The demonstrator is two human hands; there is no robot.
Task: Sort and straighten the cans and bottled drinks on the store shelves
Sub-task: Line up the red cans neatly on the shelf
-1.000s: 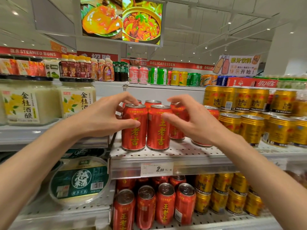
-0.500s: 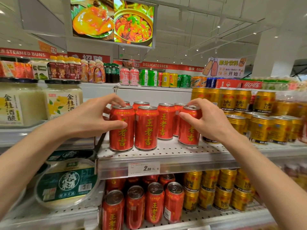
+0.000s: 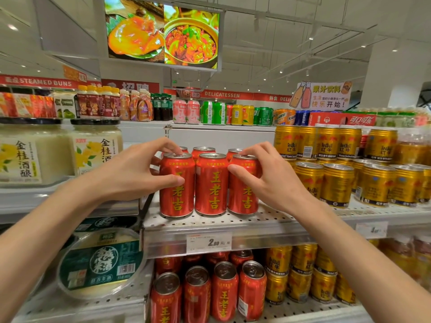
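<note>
Three red cans with yellow characters stand upright side by side at the front of the perforated middle shelf [image 3: 275, 220], more red cans behind them. My left hand [image 3: 135, 170] grips the left red can [image 3: 176, 194], thumb on its front and fingers on its top rim. My right hand [image 3: 268, 178] grips the right red can [image 3: 241, 197] the same way. Between them the middle red can [image 3: 211, 185] stands untouched, close against both.
Gold Red Bull cans [image 3: 335, 183] crowd the shelf right of the red cans. Large rice-wine jars [image 3: 93, 148] stand on the left shelf. More red cans [image 3: 224, 292] and gold cans fill the lower shelf, a round green-lidded tub [image 3: 100, 264] at lower left. Mixed bottles and cans line the top.
My right hand has brought its red can leftward into line beside the middle can. The front cans now form a tight row of three. My left hand stays on the left can.
</note>
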